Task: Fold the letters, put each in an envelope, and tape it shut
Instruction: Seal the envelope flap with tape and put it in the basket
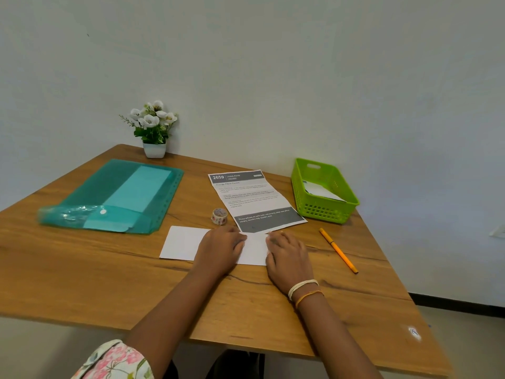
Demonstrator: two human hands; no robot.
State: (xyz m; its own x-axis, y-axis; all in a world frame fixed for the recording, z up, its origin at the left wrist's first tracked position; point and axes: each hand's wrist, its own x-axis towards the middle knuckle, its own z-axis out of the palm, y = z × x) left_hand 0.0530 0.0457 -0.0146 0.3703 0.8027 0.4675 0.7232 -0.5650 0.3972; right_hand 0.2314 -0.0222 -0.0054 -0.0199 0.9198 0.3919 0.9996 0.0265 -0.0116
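Both hands lie palm-down on a white paper (185, 243) near the middle of the wooden table (109, 283). Left hand (222, 247) rests flat on its centre, fingers extended toward 1 o'clock, nothing pinched. Right hand (287, 255) is flat on the paper's right end, fingers pointing to 11 o'clock, pressing rather than grasping; whether this paper is a folded letter or an envelope cannot be told. A printed sheet (255, 199) with creases lies at 12 o'clock from the hands, its near edge touching the white paper. A tape roll (219, 216) stands just beside the sheet's left edge. Green basket (325, 212) at 2 o'clock holds white paper. Orange pencil (338, 250) lies at 3 o'clock. Teal plastic folder (90, 198) at 10 o'clock; flower pot (154, 150) at 11 o'clock by the wall.
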